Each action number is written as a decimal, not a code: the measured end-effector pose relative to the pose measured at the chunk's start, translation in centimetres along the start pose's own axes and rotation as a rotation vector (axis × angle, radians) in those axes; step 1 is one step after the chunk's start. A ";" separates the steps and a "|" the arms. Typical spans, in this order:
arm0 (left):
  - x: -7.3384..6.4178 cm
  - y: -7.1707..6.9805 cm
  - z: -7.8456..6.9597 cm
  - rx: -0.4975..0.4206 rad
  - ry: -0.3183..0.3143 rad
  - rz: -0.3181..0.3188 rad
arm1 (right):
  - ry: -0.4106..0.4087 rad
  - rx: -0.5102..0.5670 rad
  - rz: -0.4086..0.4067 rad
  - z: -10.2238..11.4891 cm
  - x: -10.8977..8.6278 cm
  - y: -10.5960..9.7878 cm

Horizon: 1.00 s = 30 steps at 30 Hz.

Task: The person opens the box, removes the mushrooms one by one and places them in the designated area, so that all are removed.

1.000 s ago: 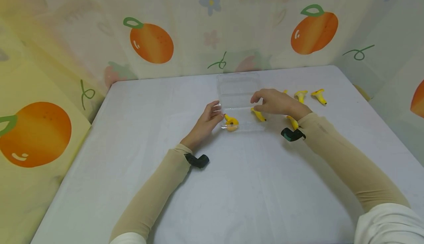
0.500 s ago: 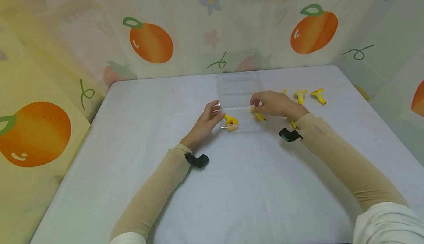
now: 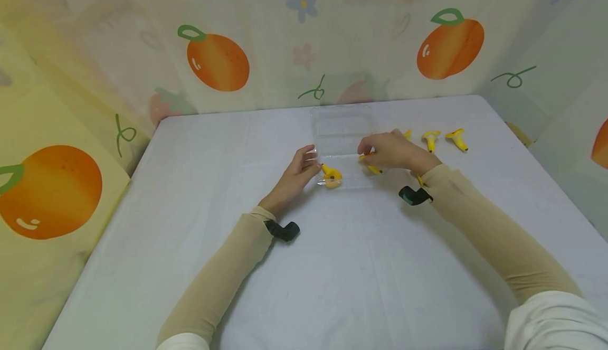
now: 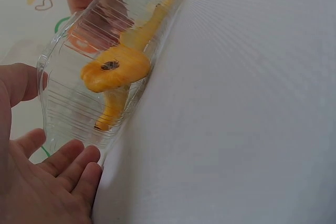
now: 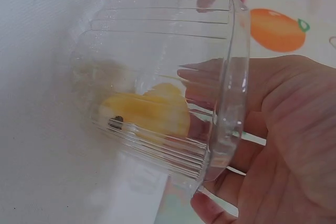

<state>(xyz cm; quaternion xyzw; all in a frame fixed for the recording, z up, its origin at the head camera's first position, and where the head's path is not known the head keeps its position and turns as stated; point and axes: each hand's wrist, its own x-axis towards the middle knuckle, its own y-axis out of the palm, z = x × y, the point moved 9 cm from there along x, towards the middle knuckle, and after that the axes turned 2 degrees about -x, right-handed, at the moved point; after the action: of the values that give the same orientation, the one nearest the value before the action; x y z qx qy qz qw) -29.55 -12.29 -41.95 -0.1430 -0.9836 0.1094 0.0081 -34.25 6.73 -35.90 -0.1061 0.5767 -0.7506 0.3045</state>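
Note:
A clear plastic hinged box stands with its lid raised. Inside, at the left, lies a yellow trumpet-shaped mushroom, its dark-centred cap facing outward in the left wrist view. At the right end is a second yellow mushroom with a dark stem tip. My right hand reaches over the rim and pinches this mushroom near its cap; the plastic partly blurs the fingertips. My left hand rests against the box's left side, fingers loose, thumb at the rim.
More yellow mushrooms, such as one mushroom and its neighbour, lie on the white-covered table right of the box. Others are partly hidden by the right hand and wrist. A fruit-print curtain stands behind.
My right hand has shifted slightly left and down, now covering more of the right-hand mushroom in the box. The left hand and the box look unmoved.

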 end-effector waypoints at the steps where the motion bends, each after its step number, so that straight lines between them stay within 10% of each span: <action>1: 0.0 0.0 0.0 -0.001 0.002 0.001 | 0.001 -0.001 -0.001 0.0 0.0 0.0; 30: 0.0 -0.1 0.1 0.001 -0.017 -0.007 | 0.027 -0.145 -0.058 0.0 0.7 0.6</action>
<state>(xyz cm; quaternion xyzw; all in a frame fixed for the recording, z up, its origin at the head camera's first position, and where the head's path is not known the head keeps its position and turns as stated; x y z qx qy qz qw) -29.55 -12.38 -42.06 -0.1385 -0.9841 0.1112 0.0001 -34.56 6.22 -36.55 -0.1345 0.6303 -0.7167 0.2664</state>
